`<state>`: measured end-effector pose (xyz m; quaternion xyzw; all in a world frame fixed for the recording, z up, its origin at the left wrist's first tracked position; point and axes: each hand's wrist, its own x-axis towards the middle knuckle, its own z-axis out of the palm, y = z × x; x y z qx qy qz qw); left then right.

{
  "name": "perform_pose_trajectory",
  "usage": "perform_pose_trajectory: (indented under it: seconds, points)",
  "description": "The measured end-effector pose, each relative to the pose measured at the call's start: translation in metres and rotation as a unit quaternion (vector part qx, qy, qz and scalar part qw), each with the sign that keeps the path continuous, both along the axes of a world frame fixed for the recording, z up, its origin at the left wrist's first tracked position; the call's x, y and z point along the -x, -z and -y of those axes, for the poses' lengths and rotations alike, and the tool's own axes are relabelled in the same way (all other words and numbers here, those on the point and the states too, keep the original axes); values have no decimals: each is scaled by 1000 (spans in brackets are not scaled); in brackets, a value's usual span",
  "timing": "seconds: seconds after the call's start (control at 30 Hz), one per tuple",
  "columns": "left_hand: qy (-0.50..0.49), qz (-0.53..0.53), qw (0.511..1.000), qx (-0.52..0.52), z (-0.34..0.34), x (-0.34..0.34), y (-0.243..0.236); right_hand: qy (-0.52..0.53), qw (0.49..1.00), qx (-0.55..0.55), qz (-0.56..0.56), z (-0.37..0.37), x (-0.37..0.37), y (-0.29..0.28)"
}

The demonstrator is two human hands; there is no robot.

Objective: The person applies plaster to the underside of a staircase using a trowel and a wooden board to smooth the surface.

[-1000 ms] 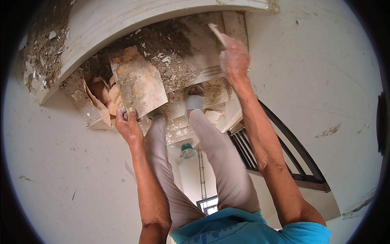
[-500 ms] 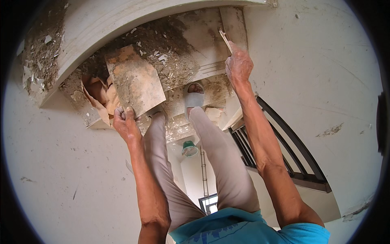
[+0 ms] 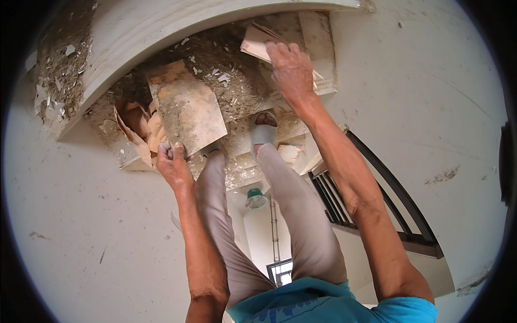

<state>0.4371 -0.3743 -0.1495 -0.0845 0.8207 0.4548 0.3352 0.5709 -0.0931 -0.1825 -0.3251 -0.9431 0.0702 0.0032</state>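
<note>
My left hand (image 3: 173,164) grips the lower left corner of a dirty, mottled square board (image 3: 186,107), tilted over a crumpled brown paper item (image 3: 137,126). My right hand (image 3: 291,72) is closed over a thin pale board or strip (image 3: 258,40), possibly wood, higher up on the right of the step. Dark rubble with white flakes (image 3: 226,81) covers much of the step (image 3: 312,48) between the hands. My foot in a grey slipper (image 3: 264,132) rests on the dusty lower step; the other foot is mostly hidden behind the board.
A pale curved edge (image 3: 183,21) arches over the step, with more debris (image 3: 62,75) at upper left. A scuffed white wall (image 3: 420,97) is at right, above a dark metal railing (image 3: 388,210). A green bucket (image 3: 256,202) and a thin ladder-like object (image 3: 274,231) show far below.
My right hand has moved leftward and turned, so the pale piece now shows its flat face instead of a narrow edge. My left hand and the square board have barely shifted.
</note>
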Motion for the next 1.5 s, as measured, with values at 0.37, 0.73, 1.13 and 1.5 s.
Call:
perform_pose_trajectory:
  seconds: [0.37, 0.73, 1.13, 1.5]
  points:
    - [-14, 15, 1000, -17, -1, 4, -6, 89, 984, -102, 118, -48, -35, 17]
    - [-13, 18, 1000, -1, -4, 5, -10, 103, 991, -17, 86, -16, -47, 22]
    - [-12, 16, 1000, -10, -1, 4, -6, -2, 990, -49, 135, -30, -23, 21]
    - [-19, 16, 1000, 2, 0, 4, -4, -54, 973, -154, 165, -32, -18, 16]
